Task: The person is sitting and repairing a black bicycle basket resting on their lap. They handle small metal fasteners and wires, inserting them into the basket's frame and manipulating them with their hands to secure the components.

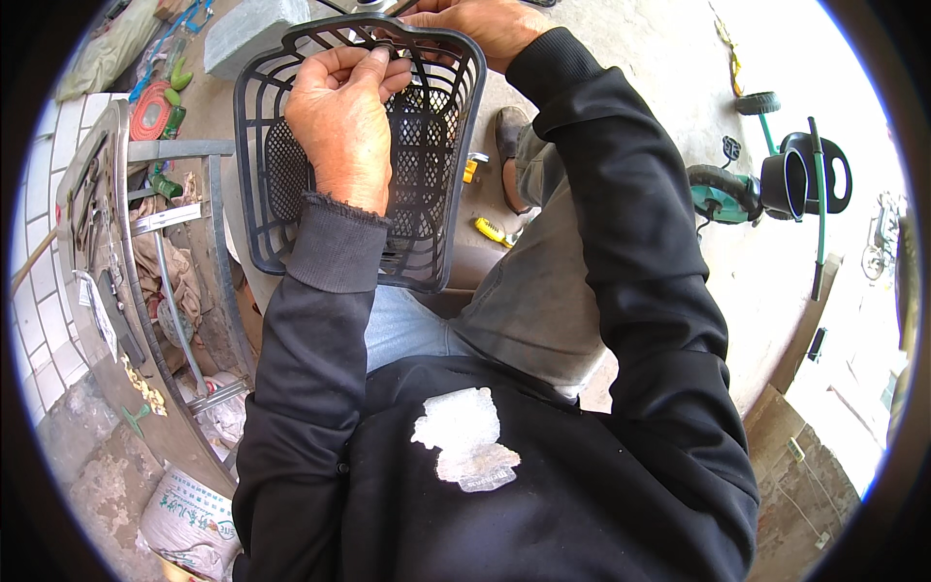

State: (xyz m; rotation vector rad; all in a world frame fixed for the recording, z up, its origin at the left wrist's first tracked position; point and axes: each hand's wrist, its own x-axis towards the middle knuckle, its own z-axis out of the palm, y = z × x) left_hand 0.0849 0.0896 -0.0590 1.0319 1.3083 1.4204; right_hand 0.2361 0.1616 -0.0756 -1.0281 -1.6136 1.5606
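Note:
A black plastic bicycle basket (444, 218) with mesh panels is in front of me, its open top towards me. My left hand (349, 109) reaches inside it. The thumb and fingers pinch a small dark piece (384, 48) at the basket's far wall, too small to identify. Beyond the far rim is my right hand (487, 28), its fingers bent behind the wall and partly hidden; whatever they touch cannot be made out. Part of a metal fitting (371, 6) shows at the top edge, just past the basket.
A yellow-handled tool (492, 231) and another yellow item (470, 170) lie on the floor beside my shoe (511, 131). A grey block (254, 36) stands past the basket. Left is a cluttered metal-framed table (167, 151); right, a green child's tricycle (727, 200).

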